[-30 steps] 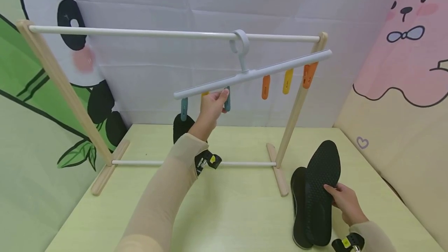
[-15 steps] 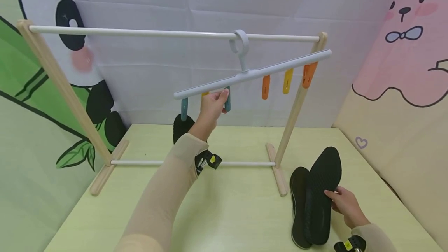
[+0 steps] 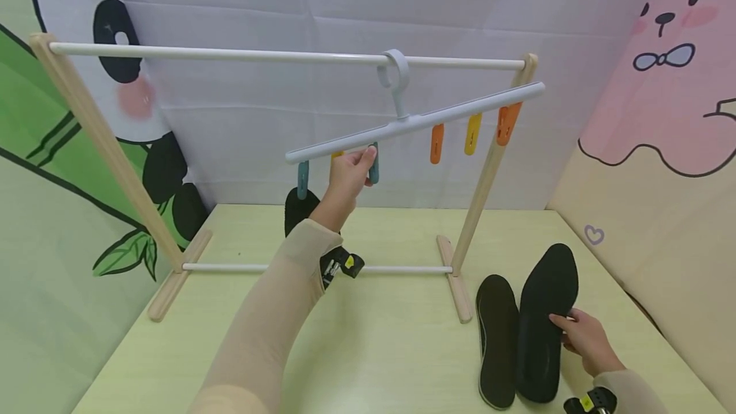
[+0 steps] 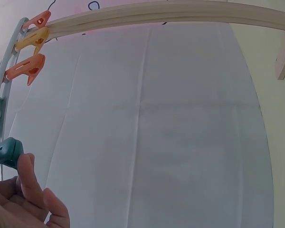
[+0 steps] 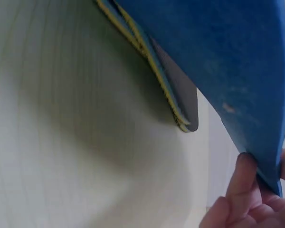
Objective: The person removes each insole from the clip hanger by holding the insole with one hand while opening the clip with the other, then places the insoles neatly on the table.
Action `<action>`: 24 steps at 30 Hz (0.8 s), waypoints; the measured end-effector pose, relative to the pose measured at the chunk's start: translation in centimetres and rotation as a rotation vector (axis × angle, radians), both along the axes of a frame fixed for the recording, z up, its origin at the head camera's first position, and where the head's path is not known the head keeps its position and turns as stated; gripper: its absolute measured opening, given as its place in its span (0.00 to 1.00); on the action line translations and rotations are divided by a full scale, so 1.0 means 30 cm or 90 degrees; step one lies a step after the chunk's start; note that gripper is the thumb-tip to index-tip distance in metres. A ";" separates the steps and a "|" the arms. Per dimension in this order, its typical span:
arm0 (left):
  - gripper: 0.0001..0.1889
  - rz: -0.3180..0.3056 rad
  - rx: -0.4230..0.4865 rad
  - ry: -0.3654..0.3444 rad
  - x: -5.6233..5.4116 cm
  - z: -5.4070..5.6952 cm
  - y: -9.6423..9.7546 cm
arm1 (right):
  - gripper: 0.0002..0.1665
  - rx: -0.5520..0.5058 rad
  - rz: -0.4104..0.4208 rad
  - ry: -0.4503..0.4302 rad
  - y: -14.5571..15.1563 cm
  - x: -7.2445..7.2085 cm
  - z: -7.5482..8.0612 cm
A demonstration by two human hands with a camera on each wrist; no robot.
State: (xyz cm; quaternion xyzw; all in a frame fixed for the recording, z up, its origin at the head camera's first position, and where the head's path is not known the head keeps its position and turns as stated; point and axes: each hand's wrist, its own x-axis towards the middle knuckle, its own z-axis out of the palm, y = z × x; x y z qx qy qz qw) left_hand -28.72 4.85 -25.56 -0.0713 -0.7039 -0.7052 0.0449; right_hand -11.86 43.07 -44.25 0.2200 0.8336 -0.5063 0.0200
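My left hand (image 3: pixel 344 181) pinches a teal clothespin (image 3: pixel 375 165) on the white hanger (image 3: pixel 422 121), which hooks over the rack's top rail and tilts down at its left end. Behind that hand a black insole (image 3: pixel 298 211) shows below another teal clothespin (image 3: pixel 302 179); my wrist and sleeve hide part of it. At the right, my right hand (image 3: pixel 589 340) grips the edge of a second black insole (image 3: pixel 543 324), thumb on its dark face. Its underside (image 5: pixel 228 61) is blue in the right wrist view. Beside it lies a dark insole (image 3: pixel 497 344) with a pale edge.
A rack with wooden legs (image 3: pixel 112 158) and a white top rail (image 3: pixel 230 54) stands on the pale table (image 3: pixel 374 350). An orange clothespin (image 3: pixel 437 144), a yellow one (image 3: pixel 473 134) and another orange one (image 3: pixel 508 124) hang on the hanger's raised half. Cartoon-printed walls enclose the table.
My right hand has shifted the black insole to the right, away from the dark insole it overlapped, so more of that one shows. My left hand stays at the clothespin.
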 end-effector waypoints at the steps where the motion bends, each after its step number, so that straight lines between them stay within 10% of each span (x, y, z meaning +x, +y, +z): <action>1: 0.19 0.001 -0.001 0.001 0.001 0.001 0.000 | 0.26 -0.002 0.000 -0.001 0.005 0.001 -0.002; 24: 0.18 0.002 0.004 -0.004 -0.003 0.004 0.002 | 0.36 -0.027 0.020 -0.042 0.027 0.025 -0.067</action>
